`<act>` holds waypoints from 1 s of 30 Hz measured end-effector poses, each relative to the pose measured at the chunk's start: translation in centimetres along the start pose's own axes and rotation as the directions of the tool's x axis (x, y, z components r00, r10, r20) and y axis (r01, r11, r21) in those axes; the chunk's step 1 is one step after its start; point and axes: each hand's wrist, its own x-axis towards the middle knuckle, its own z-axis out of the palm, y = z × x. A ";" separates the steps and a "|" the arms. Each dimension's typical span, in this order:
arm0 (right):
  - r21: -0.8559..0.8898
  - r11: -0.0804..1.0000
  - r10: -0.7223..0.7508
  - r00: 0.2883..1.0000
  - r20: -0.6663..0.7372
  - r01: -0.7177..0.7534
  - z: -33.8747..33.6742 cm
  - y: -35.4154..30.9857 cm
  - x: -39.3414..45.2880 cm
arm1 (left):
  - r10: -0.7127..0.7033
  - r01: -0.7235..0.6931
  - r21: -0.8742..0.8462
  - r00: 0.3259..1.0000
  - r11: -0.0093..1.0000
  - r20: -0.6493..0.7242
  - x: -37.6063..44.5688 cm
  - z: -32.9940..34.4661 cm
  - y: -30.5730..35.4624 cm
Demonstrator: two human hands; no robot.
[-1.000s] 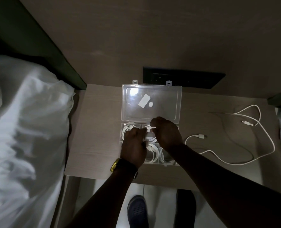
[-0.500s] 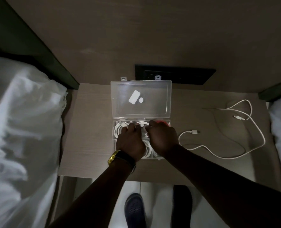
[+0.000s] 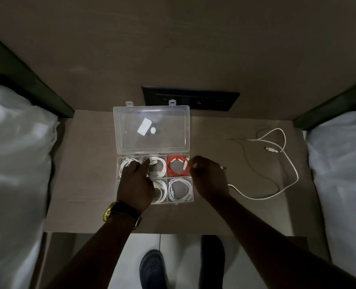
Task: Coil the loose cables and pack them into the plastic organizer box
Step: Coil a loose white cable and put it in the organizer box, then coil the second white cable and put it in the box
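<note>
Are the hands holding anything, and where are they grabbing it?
The left hand rests on coiled white cables in the organizer box; any grip is hidden. The right hand seems empty, beside the loose white cable.

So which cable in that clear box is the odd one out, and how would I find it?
Start at the bedside table between the two beds, where a clear organizer box lies with its lid open. Look in the far right compartment, beside the right hand. The orange cable is coiled there; every other coil in view is white.
</note>
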 end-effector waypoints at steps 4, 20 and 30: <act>-0.505 0.853 -0.070 0.988 0.139 0.132 -2.5 5.9 -3.7 | 0.039 -0.050 -0.109 0.994 0.993 -0.102 -0.7 -0.5 2.2; -0.016 1.000 0.007 1.000 -0.028 -0.007 -16.0 7.7 -5.7 | 0.348 0.636 -0.470 0.751 -0.612 0.561 -1.2 -2.5 20.6; 0.010 0.944 -0.326 0.939 -0.113 0.329 -23.8 8.0 -5.5 | 0.330 0.444 -0.839 0.777 0.316 0.536 -0.1 0.0 25.5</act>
